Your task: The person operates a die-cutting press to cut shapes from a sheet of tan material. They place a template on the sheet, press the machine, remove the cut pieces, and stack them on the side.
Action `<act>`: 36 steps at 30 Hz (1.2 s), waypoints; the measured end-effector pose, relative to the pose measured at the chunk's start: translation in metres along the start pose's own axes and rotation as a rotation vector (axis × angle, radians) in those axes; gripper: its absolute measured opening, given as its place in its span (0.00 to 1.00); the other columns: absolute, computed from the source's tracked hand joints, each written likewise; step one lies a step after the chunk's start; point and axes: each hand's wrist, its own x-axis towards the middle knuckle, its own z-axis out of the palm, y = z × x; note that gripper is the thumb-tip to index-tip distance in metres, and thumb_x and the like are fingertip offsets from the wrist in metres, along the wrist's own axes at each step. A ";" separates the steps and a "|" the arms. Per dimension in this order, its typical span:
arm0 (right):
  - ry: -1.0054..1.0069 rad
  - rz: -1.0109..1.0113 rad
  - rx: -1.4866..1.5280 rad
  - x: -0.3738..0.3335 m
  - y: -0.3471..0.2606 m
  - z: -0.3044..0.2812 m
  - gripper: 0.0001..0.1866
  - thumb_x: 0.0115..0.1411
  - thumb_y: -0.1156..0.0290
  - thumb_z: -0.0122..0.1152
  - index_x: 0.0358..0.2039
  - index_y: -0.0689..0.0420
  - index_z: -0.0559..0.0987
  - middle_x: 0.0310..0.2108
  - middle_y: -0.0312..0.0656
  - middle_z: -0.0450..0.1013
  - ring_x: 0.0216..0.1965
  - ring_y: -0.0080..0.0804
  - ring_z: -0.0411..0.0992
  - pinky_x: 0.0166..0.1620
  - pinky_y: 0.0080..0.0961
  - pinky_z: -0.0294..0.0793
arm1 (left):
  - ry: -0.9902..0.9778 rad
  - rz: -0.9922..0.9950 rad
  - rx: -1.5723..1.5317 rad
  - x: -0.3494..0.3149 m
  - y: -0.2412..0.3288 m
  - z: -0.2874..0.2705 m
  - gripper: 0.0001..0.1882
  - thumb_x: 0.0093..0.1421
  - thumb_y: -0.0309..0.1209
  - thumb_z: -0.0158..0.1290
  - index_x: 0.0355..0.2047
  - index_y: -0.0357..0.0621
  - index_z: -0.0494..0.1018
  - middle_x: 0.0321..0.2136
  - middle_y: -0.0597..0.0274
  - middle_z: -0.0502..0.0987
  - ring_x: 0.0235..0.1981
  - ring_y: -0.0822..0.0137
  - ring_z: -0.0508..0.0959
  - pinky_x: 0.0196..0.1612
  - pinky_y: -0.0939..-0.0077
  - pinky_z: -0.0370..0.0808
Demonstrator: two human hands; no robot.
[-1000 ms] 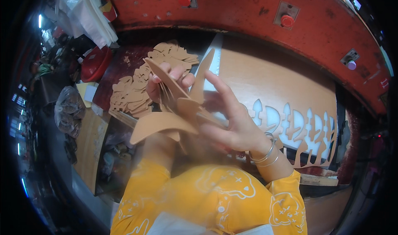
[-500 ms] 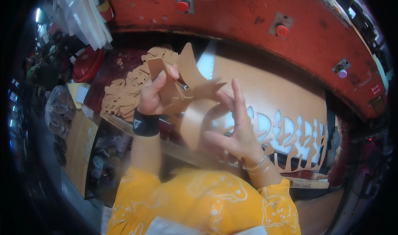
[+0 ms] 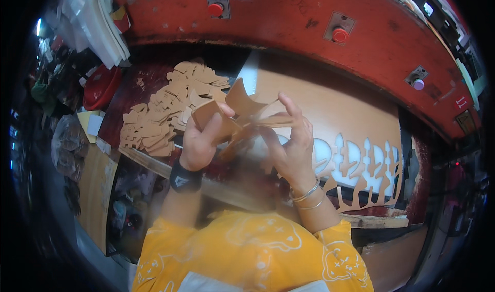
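My left hand [image 3: 200,141], with a black wristband, is closed around tan cut leather-like pieces [image 3: 209,118]. One curved flap [image 3: 242,98] stands up from the bunch. On the right, my right hand [image 3: 295,150] has its thumb and fingers closed on the thin end of a tan piece [image 3: 276,121] that reaches across from the bunch. Motion blurs the lower part of what I hold. Both hands are above the bench, in front of a large tan sheet [image 3: 330,98] with a row of shaped cut-outs along its right near side.
A heap of cut tan pieces [image 3: 154,119] lies left of my hands. White backing [image 3: 353,155] shows through the cut-outs. Beyond the sheet runs a red machine beam [image 3: 278,19] with push buttons. A red basin [image 3: 102,88] and a plastic bag [image 3: 69,140] are at far left.
My right hand has gone from spread fingers to gripping the tan piece's end. The large blurred curved piece between my hands has swung and narrowed. My left hand keeps its hold, slightly lower.
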 end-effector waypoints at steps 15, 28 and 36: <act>0.021 0.080 0.291 -0.008 0.003 0.005 0.15 0.50 0.76 0.63 0.40 0.58 0.74 0.40 0.45 0.67 0.45 0.31 0.65 0.50 0.26 0.65 | -0.044 0.041 0.146 -0.009 0.006 0.018 0.10 0.64 0.29 0.46 0.41 0.36 0.71 0.54 0.49 0.69 0.50 0.68 0.71 0.53 0.74 0.65; -0.034 -0.401 0.441 -0.017 -0.011 -0.009 0.09 0.46 0.79 0.62 0.31 0.56 0.78 0.41 0.47 0.74 0.44 0.44 0.73 0.44 0.35 0.71 | -0.440 0.251 0.627 -0.019 0.028 0.008 0.06 0.61 0.31 0.49 0.35 0.41 0.70 0.46 0.46 0.73 0.53 0.48 0.70 0.55 0.60 0.66; -0.066 -0.287 0.516 -0.019 -0.016 -0.030 0.21 0.40 0.84 0.66 0.38 0.57 0.74 0.36 0.46 0.74 0.42 0.44 0.72 0.43 0.32 0.71 | -0.541 0.343 0.747 -0.007 0.043 0.021 0.11 0.56 0.39 0.55 0.29 0.45 0.73 0.26 0.58 0.75 0.33 0.54 0.78 0.38 0.66 0.74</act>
